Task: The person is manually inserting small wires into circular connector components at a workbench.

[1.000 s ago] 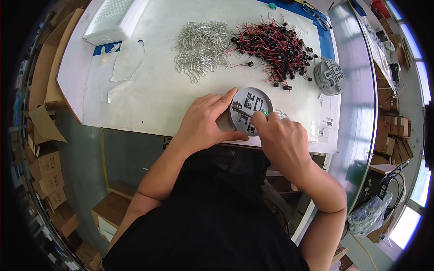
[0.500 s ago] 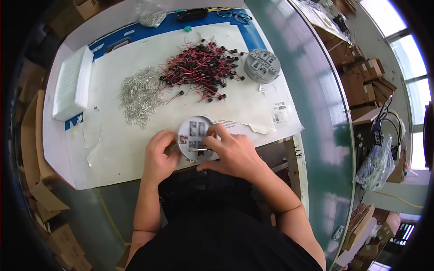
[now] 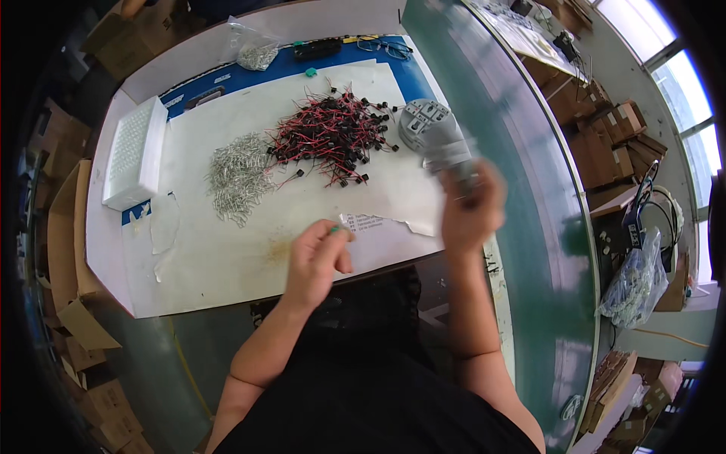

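My right hand (image 3: 475,208), smeared by motion, is closed round a grey round block (image 3: 448,147). The block is blurred too and overlaps the near side of another grey round block (image 3: 425,121) with slots in its top, which sits at the table's right side. I cannot tell whether the two touch. Over the near edge of the table, my left hand (image 3: 318,261) is closed in a pinch, and a small green piece (image 3: 334,229) shows at its fingertips. Beyond it lies a heap of black round parts with red and black wires (image 3: 333,140).
Left of the wired parts is a pile of small clear and metallic pieces (image 3: 240,178). A white foam tray (image 3: 136,155) stands at the left. Along the back are a plastic bag (image 3: 257,54), a black case (image 3: 318,49) and glasses (image 3: 386,49). A green surface (image 3: 522,181) runs along the right.
The round block has left the near edge, carried to the far right in my right hand. My left hand has let go of it and moved right, now pinching the small green piece.
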Demonstrator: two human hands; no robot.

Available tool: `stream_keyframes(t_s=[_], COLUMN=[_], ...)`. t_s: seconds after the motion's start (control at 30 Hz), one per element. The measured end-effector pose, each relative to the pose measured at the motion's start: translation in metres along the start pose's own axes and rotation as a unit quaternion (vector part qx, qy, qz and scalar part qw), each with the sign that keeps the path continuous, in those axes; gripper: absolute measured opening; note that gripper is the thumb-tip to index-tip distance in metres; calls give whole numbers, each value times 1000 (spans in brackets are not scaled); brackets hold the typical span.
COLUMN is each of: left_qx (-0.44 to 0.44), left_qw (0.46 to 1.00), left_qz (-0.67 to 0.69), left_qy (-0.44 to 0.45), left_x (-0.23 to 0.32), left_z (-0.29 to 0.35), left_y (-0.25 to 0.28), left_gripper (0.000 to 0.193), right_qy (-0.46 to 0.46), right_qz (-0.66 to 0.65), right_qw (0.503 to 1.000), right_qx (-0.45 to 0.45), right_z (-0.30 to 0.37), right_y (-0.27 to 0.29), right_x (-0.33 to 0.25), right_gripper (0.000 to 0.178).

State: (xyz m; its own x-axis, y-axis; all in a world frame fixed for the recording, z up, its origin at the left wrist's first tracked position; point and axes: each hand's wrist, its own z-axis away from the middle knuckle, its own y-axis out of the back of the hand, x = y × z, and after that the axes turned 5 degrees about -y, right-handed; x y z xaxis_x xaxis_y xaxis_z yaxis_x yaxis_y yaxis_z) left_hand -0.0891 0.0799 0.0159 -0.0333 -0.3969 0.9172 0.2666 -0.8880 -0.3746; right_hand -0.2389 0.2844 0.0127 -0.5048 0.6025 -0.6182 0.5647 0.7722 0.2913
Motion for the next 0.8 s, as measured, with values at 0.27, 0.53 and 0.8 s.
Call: stream_keyframes(t_s=[0.27,0.53,0.8], left_qx=[20,108,114], left_qw=[970,934,879], left_qz=[-198,-281,-394], left_qy=[-141,-190,-241], left_x=[-11,-14,11], left_z=[4,19,52], left_y=[42,82,99], left_gripper=[19,14,38], right_qy=[-357,-120,72], right_qz=[371,50,166], right_qw=[856,922,939], right_qx=[-39,-365,-293], right_z=[-188,-102,-80], right_y=[198,-14,-49], right_x=[440,79,19], right_gripper=[51,30,17])
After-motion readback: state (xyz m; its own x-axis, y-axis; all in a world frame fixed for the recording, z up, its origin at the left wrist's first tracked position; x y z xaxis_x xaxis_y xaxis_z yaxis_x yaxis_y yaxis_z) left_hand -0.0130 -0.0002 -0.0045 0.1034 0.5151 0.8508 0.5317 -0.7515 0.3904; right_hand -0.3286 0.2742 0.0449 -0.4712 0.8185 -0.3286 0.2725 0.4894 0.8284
